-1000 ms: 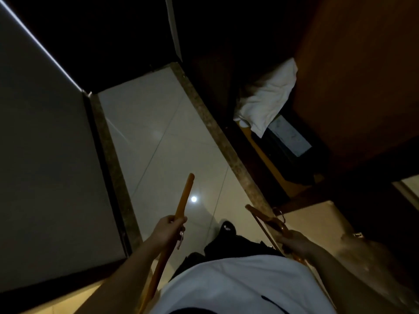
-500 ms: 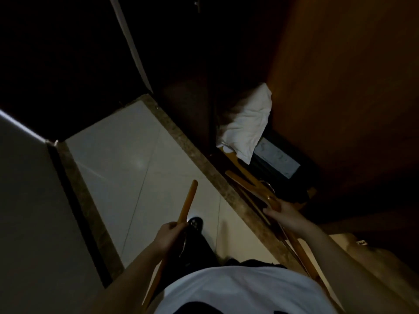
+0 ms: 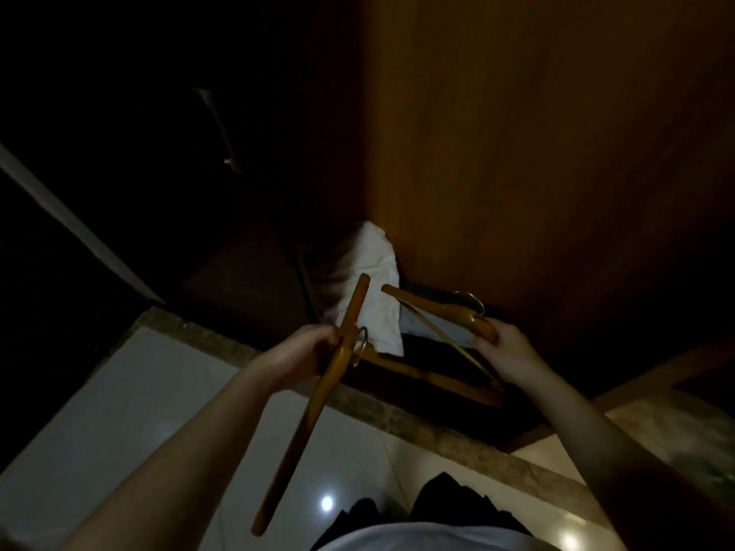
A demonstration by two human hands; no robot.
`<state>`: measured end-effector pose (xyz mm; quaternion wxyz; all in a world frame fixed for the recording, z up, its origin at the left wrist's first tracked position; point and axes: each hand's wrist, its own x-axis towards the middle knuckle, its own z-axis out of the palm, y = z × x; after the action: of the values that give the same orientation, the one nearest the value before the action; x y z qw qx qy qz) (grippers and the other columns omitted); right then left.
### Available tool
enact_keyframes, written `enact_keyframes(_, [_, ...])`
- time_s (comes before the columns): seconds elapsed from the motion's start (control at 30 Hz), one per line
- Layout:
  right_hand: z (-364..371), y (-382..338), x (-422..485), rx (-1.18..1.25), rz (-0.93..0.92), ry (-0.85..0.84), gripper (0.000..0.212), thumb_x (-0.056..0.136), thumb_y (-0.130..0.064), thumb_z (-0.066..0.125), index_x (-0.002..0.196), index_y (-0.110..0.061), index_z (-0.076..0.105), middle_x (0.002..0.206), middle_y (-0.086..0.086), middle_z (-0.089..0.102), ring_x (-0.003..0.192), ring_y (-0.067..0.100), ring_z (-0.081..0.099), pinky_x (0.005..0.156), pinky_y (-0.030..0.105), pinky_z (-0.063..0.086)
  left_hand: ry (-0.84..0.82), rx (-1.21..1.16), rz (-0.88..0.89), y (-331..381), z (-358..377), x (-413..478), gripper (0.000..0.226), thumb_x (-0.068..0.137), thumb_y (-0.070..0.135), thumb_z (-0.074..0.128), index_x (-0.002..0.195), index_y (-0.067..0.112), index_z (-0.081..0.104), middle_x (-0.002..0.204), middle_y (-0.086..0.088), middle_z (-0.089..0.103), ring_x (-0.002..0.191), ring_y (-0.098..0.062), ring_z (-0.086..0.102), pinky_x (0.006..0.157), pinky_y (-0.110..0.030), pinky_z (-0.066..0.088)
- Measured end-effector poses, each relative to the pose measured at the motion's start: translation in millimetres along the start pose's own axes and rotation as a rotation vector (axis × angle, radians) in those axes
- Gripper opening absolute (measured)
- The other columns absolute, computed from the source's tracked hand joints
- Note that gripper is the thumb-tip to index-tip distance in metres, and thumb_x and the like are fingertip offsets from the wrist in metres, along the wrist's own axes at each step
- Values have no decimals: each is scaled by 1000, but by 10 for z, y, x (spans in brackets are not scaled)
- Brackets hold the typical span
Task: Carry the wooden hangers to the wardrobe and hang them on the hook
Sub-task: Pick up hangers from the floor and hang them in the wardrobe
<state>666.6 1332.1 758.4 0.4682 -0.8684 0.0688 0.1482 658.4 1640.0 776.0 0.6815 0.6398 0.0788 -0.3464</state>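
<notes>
My left hand [image 3: 304,353] grips a wooden hanger [image 3: 314,395] at its middle, next to its metal hook ring; the hanger points up toward the wardrobe and down toward my body. My right hand [image 3: 507,349] grips a second wooden hanger [image 3: 429,308] at its neck, its metal hook [image 3: 471,300] sticking up, its thin lower bar running under my hand. Both hangers are raised in front of the open wardrobe [image 3: 537,153], whose interior is very dark. No rail or hook inside is visible to me.
A white cloth [image 3: 374,296] lies inside the wardrobe bottom beside a dark box. A wooden panel rises on the right. A metal handle [image 3: 218,129] shows on a dark door at left. Glossy floor tiles [image 3: 139,411] and a stone threshold [image 3: 417,427] lie below.
I have turned toward the wardrobe and it now fills the view. Both hands have lifted the hangers up and forward, closer together, over the wardrobe's bottom.
</notes>
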Motion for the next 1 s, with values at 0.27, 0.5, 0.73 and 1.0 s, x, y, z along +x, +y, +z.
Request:
enact_keyframes(0.27, [-630, -534, 330, 90, -39, 248, 7, 92, -21, 53, 89, -23, 59, 83, -6, 59, 80, 9, 54, 64, 22, 37, -132, 360, 157, 1221, 172, 514, 39, 80, 5, 65, 114, 20, 57, 111, -5, 60, 112, -24, 58, 95, -37, 48])
enact_keyframes(0.5, [-1424, -1089, 758, 19, -156, 339, 9, 93, -25, 52, 91, -21, 60, 84, -4, 60, 87, 17, 59, 72, 29, 45, -83, 487, 358, 2400, 531, 893, 44, 79, 20, 67, 120, 15, 51, 108, -4, 60, 97, -15, 60, 89, -30, 47])
enact_keyframes(0.73, [-2366, -1608, 1250, -129, -300, 590, 36, 91, -25, 55, 122, -12, 43, 103, 4, 48, 100, 24, 47, 77, 31, 35, -139, 429, 485, 3348, 779, 1080, 20, 83, 29, 59, 101, 20, 58, 95, 1, 62, 87, -11, 64, 78, -28, 49])
enact_keyframes(1.0, [-3156, -1950, 1579, -232, -367, 778, 45, 90, -28, 57, 128, -6, 46, 125, 18, 56, 119, 38, 49, 97, 45, 41, 18, 408, 568, 3903, 874, 1265, 35, 91, 31, 52, 124, 19, 51, 114, -10, 63, 93, -18, 64, 80, -33, 51])
